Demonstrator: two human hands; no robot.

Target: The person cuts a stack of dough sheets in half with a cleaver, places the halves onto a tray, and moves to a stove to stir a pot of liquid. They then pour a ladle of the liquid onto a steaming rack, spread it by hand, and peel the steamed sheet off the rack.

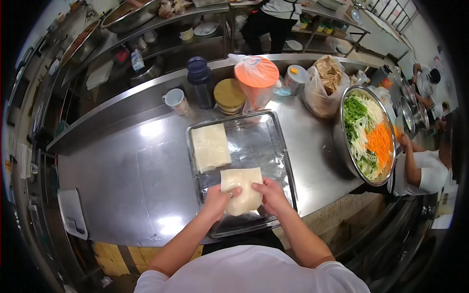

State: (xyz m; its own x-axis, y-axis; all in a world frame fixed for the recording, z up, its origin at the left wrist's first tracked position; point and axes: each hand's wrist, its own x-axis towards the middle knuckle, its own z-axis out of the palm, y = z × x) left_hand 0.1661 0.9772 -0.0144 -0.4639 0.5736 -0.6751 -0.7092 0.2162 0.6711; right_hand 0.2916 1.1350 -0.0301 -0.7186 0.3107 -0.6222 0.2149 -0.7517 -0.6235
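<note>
Dough wrappers, in a pale folded stack [241,189], are held at the near end of the metal tray [281,146], which is lined with clear film. The stack is gripped from both sides: the left hand [217,199] is curled over its left edge, and the right hand [272,194] is closed on its right edge, fingers together and pressed onto the sheet. A second flat stack [210,146] lies at the tray's far left, apart from the first. Beyond the tray stand a cup [175,100], a dark jar [200,80] and an orange-lidded tub in a bag [256,75]; a large bowl of shredded vegetables [367,134] sits to the right. Tearing is judged the main risk if the soft sheets are pulled unevenly, and the film could be dragged up with them.
</note>
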